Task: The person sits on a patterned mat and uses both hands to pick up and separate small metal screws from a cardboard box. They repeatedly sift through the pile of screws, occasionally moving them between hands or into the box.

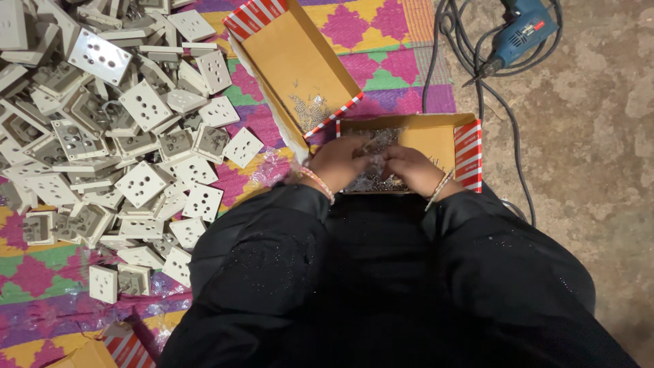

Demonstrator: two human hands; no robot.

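small metal parts lie in the box under both hands, the left hand and right hand pinching some between closed fingers. the second box sits beyond the left grip, sockets heaped further left. a loose pinch could scatter parts onto the mat, where the busy pattern would hide them.

Both hands, left hand beside right hand, inside the red-striped cardboard box of small metal screws right in front of the lap. Behind and left of it, touching at a corner, a second open red-striped cardboard box with a few screws, both on the patterned woven plastic mat. Far left on the mat, heaped white plastic socket plates; behind right on the bare concrete floor, a blue electric drill with coiled black cable.
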